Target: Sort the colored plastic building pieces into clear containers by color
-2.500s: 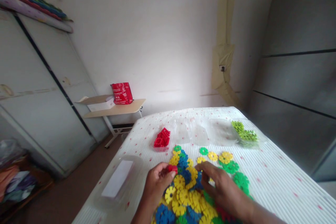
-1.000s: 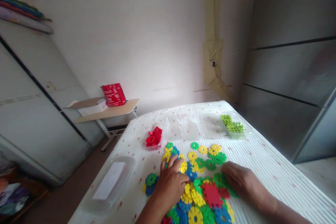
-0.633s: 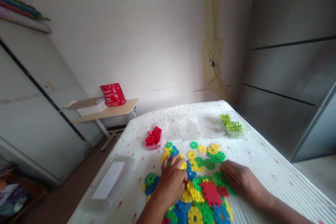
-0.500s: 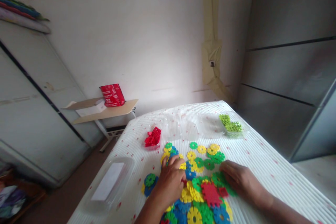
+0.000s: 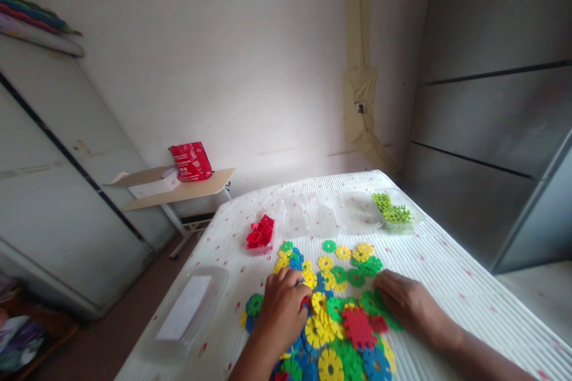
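Note:
A pile of flat plastic snowflake discs in yellow, green and blue is spread over the table's near part. My left hand lies on the left side of this pile, fingers curled. A small red plastic piece shows at its thumb and appears held; the fingertips are partly hidden. At the pile's right edge rests my right hand, fingers pressed together beside green discs. Anything in that hand is hidden. A red square toothed piece lies between the hands, a smaller red piece beside it.
Behind the pile stand a clear container of red pieces, several clear containers and one with light-green pieces. A clear lid with a white label lies left. A side table bears a red bag.
My left hand has moved slightly left, the small red piece shifting with it. More yellow discs show beside its thumb. My right hand stays almost where it was.

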`<state>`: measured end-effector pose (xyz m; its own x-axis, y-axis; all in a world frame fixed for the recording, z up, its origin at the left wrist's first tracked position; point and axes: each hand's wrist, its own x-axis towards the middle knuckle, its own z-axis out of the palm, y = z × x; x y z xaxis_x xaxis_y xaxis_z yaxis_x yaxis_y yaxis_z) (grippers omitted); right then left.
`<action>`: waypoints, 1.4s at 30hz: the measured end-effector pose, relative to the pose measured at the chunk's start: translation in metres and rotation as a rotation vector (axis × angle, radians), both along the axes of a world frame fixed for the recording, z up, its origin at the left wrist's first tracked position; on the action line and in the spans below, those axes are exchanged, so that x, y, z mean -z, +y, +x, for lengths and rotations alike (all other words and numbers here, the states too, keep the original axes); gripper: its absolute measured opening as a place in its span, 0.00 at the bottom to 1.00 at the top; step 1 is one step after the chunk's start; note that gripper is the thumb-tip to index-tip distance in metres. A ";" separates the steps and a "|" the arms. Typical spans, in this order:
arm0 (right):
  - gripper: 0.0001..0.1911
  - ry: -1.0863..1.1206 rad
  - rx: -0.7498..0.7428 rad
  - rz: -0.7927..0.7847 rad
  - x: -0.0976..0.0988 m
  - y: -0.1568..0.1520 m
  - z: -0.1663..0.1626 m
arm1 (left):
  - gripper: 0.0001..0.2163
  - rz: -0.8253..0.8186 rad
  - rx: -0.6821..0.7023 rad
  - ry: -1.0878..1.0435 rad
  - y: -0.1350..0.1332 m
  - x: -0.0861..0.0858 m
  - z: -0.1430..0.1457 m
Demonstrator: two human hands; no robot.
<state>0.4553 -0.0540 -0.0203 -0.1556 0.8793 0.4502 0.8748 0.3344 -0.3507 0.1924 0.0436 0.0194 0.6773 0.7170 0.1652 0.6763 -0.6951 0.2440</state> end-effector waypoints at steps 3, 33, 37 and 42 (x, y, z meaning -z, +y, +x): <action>0.16 -0.002 0.012 0.003 0.002 0.000 0.000 | 0.10 0.042 -0.016 0.020 -0.004 -0.001 0.005; 0.16 -0.013 -0.002 -0.026 0.004 0.000 0.002 | 0.12 -0.191 -0.096 -0.490 0.019 -0.029 -0.021; 0.15 0.008 0.002 -0.031 0.003 0.000 0.002 | 0.10 -0.310 -0.176 -0.668 0.023 -0.026 -0.018; 0.16 -0.004 -0.003 -0.015 0.004 0.001 0.002 | 0.16 -0.489 -0.426 -0.892 0.052 -0.022 -0.043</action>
